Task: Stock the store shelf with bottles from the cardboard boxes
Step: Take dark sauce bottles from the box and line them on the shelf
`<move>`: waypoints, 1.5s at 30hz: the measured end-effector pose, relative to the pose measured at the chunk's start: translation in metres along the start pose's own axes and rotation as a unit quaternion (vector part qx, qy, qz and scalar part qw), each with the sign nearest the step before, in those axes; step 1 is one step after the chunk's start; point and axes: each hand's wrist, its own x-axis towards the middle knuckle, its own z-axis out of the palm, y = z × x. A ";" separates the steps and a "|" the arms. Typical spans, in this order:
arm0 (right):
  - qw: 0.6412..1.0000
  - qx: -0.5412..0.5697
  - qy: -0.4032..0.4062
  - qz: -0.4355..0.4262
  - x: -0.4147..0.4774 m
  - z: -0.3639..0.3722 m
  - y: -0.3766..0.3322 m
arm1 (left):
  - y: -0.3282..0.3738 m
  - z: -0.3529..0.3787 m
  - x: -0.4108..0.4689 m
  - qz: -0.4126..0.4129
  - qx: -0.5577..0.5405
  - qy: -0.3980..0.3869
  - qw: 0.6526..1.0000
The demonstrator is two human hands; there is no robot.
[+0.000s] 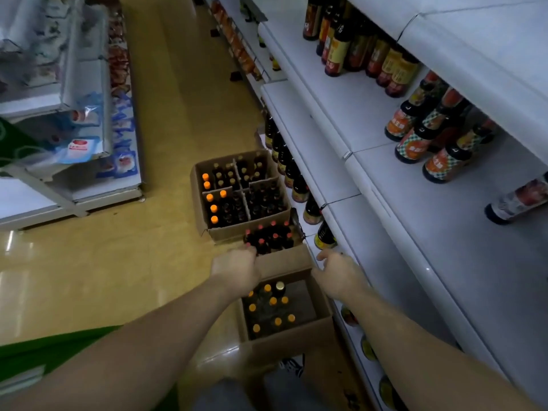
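Orange-capped bottles [272, 301] in cardboard box [296, 345] on floor, 6 o'clock; red-capped bottles [268, 238] just beyond. By them, left hand [237, 269], fingers hidden, grip unclear. At 3 o'clock, right hand [338, 272] loosely spread, empty, by shelf [341, 114]. Probably glass: heavy, slick, breakable; take by neck.

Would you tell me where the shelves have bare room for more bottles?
The white shelf is bare along its front, before the yellow-label bottles and the checked-label bottles. The shelf below shows bare too. The bottom row of dark bottles is crowded.
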 end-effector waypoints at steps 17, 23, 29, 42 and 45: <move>0.992 -0.010 -0.115 0.058 0.169 0.210 0.106 | -0.021 0.233 0.118 -0.044 -0.068 -0.159 0.984; 0.990 0.005 -0.121 0.068 0.247 0.298 0.137 | -0.048 0.335 0.161 -0.067 -0.079 -0.160 0.982; 0.989 0.048 -0.118 0.069 0.301 0.365 0.160 | -0.069 0.404 0.197 -0.058 -0.097 -0.144 0.983; 0.982 -0.131 -0.135 0.016 0.361 0.448 0.164 | -0.073 0.459 0.241 -0.062 -0.111 -0.099 0.987; 0.977 -0.165 -0.133 -0.002 0.365 0.453 0.161 | -0.077 0.460 0.244 -0.068 -0.107 -0.092 0.988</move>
